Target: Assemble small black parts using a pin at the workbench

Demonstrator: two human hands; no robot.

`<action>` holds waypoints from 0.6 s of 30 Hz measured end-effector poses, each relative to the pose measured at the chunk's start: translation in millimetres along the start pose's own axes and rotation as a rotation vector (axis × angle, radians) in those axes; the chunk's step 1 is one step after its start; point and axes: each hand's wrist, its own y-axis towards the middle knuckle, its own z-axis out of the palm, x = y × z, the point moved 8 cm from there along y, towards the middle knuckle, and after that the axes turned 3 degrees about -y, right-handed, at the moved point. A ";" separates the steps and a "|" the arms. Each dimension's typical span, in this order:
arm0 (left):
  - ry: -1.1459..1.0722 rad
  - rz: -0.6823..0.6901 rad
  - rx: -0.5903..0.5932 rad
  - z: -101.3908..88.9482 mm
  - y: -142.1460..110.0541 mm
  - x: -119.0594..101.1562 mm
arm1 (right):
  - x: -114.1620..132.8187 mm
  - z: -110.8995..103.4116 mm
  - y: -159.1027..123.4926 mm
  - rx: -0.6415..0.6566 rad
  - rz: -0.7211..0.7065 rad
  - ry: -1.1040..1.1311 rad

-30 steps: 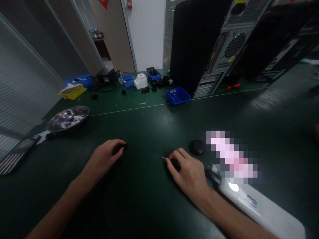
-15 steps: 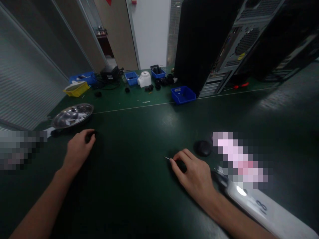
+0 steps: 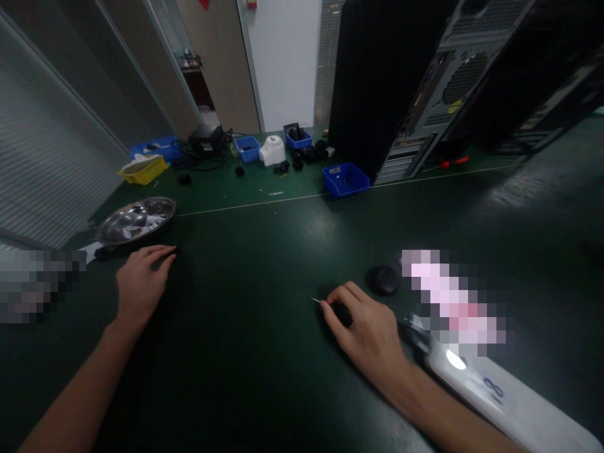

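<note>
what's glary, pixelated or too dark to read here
Head view: sharp glare on the white object, softer sheen on the green table; head view: pixels far left and over a pinkish patch; head view: dark bit at left hand unidentifiable.

Two hands [image 3: 141,283] [image 3: 370,327], one metal bowl [image 3: 116,228], one yellow bin [image 3: 148,173], at least three blue bins [image 3: 352,187] [image 3: 250,156] [image 3: 302,143]

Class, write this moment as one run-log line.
left hand: pinching small dark piece, near steel bowl | right hand: pinching thin metal item, near black rounded object | surface: green table
</note>
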 end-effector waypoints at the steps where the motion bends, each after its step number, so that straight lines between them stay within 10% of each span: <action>1: 0.001 0.007 -0.001 0.0 0.0 -0.9 | -0.5 0.4 -0.3 0.003 0.002 -0.001; 18: -0.147 -0.161 0.109 2.9 9.8 16.2 | -0.1 2.1 -0.5 0.009 -0.003 -0.011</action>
